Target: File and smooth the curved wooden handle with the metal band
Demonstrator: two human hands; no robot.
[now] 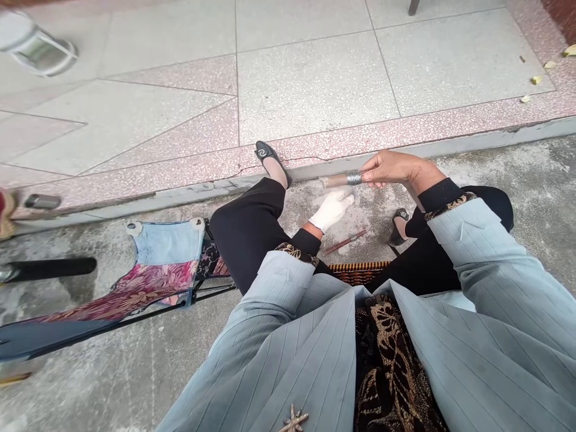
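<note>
My right hand (389, 167) is bare and closed on one end of a short brown rod (333, 181). Silvery wire (353, 178) is wound in a coil round that rod, close to my fingertips. Just below the rod is my left hand (330, 210), in a white knitted glove. Its fingers are drawn together, and whatever they may hold is too small to make out. On the concrete between my feet lies a reddish-brown stick (345, 242) with what looks like wire about its middle.
A woven wicker edge (360, 273) shows between my thighs. To the left stand a folding chair (166, 264) with patterned cloth and a dark cylinder (54, 267). A raised tiled step (310, 90) runs across the front, with a metal cup-like piece (42, 201) near its edge.
</note>
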